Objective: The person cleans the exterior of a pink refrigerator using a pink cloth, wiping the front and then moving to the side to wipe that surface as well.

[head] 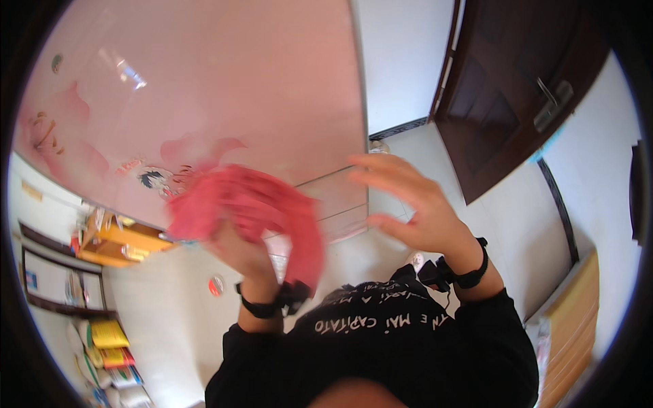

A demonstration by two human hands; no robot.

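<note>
A bunched pink-red cloth, blurred by motion, is gripped in my left hand, and part of it hangs down beside the wrist. Behind it stands a large pink wardrobe or cabinet front with a glossy face, flower prints and a cartoon sticker. My right hand is raised to the right of the cloth, fingers spread, holding nothing. Both wrists wear black straps with small devices. Whether the cloth touches the pink surface cannot be told.
A dark brown door stands ajar at the upper right. Orange wooden shelving is at the left, with stacked colourful packages lower down. A red and white round object lies on the floor. A tan panel leans at the lower right.
</note>
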